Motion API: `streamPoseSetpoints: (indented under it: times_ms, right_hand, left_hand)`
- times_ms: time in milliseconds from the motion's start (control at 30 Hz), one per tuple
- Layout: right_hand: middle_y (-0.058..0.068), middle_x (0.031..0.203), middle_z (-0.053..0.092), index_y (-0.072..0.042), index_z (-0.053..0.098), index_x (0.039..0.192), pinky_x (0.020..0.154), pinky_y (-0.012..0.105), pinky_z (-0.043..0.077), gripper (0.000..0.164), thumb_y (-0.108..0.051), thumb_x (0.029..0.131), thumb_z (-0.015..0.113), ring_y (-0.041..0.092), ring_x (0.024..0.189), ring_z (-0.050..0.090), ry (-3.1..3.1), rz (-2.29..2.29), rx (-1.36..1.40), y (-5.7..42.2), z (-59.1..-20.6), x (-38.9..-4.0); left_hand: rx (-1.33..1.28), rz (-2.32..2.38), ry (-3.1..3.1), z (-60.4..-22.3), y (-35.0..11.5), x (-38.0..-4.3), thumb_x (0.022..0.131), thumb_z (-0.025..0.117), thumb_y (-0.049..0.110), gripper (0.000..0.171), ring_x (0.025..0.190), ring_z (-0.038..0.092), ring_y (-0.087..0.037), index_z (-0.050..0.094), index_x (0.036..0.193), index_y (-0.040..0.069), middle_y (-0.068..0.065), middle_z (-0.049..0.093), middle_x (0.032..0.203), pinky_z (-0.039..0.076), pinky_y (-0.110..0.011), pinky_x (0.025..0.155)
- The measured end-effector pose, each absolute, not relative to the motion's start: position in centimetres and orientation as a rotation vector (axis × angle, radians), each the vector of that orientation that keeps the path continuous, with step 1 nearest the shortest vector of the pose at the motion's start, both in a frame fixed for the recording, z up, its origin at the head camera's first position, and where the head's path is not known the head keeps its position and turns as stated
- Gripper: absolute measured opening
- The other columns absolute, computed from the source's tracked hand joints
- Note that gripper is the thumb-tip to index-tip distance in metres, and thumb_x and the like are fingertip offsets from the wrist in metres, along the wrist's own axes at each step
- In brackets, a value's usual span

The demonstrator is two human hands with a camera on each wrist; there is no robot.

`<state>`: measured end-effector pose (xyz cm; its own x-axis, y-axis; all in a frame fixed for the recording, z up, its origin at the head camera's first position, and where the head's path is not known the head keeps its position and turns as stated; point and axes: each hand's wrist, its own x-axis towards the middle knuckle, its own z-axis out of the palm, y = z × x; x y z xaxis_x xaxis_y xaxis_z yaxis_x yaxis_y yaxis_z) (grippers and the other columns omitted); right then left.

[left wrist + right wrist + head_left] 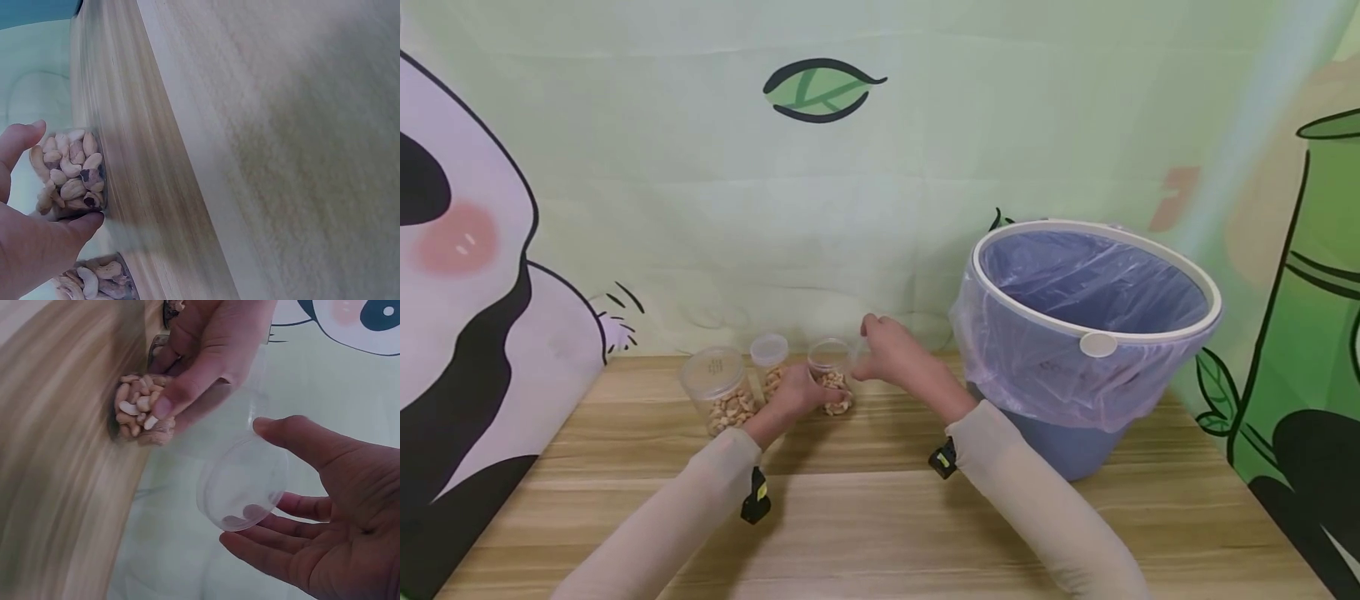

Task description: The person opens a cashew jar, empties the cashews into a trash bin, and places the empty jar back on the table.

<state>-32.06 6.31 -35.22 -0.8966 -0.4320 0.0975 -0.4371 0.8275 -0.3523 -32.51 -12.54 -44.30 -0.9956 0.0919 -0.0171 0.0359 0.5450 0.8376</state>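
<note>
Near the back of the wooden table, my left hand (792, 395) grips a clear jar of cashews (835, 402) low on its side, thumb across the front. The jar stands upright with its top uncovered. In the left wrist view the cashews (72, 165) show through the jar wall. Just right of the jar's mouth, my right hand (898, 357) holds a round clear lid (247, 481) between thumb and fingers, tilted and apart from the jar. Left of my left hand stand a small lidded jar of nuts (770, 350) and a larger lidded jar of nuts (730, 408).
A blue bin (1060, 446) with a translucent liner (1037, 367) and white rim ring stands at the right of the table (880, 525). Close behind the jars hangs a pale green printed backdrop (700, 208).
</note>
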Motion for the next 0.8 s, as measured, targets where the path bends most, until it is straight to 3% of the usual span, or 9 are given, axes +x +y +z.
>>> streamPoseSetpoints:
  times_ms: [100,333,567,800]
  right_hand:
    - [0.018,0.116,0.061,0.002,0.056,0.121,0.09,0.039,0.053,0.058,-0.027,0.08,0.086,0.03,0.1,0.061,-2.987,0.566,0.71,6.6,-35.8,-31.9]
    - [0.014,0.112,0.052,-0.001,0.052,0.116,0.087,0.037,0.052,0.06,-0.024,0.077,0.091,0.024,0.094,0.055,-3.007,0.629,0.653,7.3,-37.0,-31.7]
    - [0.015,0.106,0.059,0.001,0.054,0.112,0.089,0.04,0.053,0.061,-0.02,0.072,0.094,0.029,0.097,0.059,-3.005,0.652,0.624,7.7,-37.8,-31.8]
    - [0.014,0.1,0.062,0.003,0.056,0.11,0.085,0.04,0.054,0.059,-0.017,0.07,0.095,0.03,0.093,0.061,-2.974,0.7,0.634,7.9,-39.6,-32.2]
  left_hand:
    - [0.108,1.466,2.719,-44.3,-12.5,-32.5,0.077,0.089,0.016,0.042,0.073,0.045,-0.018,0.067,0.108,-0.002,-0.007,0.062,0.097,0.039,-0.028,0.058]
    - [0.103,1.443,2.724,-44.3,-12.6,-32.5,0.077,0.089,0.017,0.042,0.077,0.047,-0.02,0.067,0.105,-0.003,-0.009,0.062,0.098,0.039,-0.028,0.06]
    - [0.1,1.42,2.761,-44.4,-12.7,-32.6,0.074,0.091,0.017,0.048,0.087,0.054,-0.022,0.067,0.109,-0.005,-0.016,0.068,0.109,0.046,-0.029,0.07]
    - [0.106,1.401,2.787,-44.5,-12.7,-32.6,0.074,0.091,0.018,0.046,0.082,0.052,-0.022,0.068,0.106,-0.005,-0.013,0.067,0.101,0.044,-0.028,0.066]
